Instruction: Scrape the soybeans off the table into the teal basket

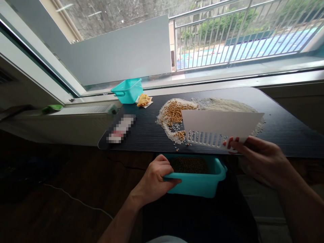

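Note:
My left hand (158,175) is closed on the left rim of a turquoise plastic bin (194,185), just below the table's front edge. Dark, small grains or beans (191,165) lie inside the bin. In my right hand (263,157) is a thin white plastic sheet with a row of slots (222,123), gripped at its lower right corner and held over the table. Behind and left of the sheet lies a pile of yellow soybeans (174,113) mixed with white rice (168,131). More pale grains (222,104) spread behind the sheet, partly hidden by it.
The dark tabletop (146,135) stands against a window. At its back left are a second turquoise bin (129,92) and a crumpled yellow wrapper (144,100). A blurred-out flat object (121,129) lies at the left end. A white cable (76,199) runs along the floor.

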The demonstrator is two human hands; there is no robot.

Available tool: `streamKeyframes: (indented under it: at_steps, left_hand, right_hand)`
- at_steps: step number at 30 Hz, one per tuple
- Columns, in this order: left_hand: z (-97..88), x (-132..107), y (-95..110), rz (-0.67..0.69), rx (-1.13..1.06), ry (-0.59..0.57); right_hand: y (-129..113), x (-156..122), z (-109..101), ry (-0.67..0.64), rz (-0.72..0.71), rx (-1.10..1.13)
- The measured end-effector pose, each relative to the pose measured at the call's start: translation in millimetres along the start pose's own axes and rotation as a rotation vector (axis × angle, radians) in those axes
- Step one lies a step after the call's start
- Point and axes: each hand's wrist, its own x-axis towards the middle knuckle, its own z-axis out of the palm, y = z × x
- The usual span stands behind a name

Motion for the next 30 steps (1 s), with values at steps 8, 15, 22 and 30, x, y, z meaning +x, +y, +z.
streamKeyframes:
  at_steps: [8,15,22,30]
  left_hand:
    - [-8.8,-2,7,-0.013,0.013,0.006]
    - [-18.8,-5,13,-0.032,0.046,0.013]
    - [-22.6,-8,13,-0.047,0.08,0.028]
    - [-24.1,-16,6,-0.071,0.097,0.021]
  right_hand:
    - [0,0,5,-0.092,0.046,0.063]
    - [-6,-2,4,-0.194,0.081,0.034]
    - [-15,-1,16,-0.209,0.056,0.026]
    - [-1,2,5,-0.049,0.015,-0.009]
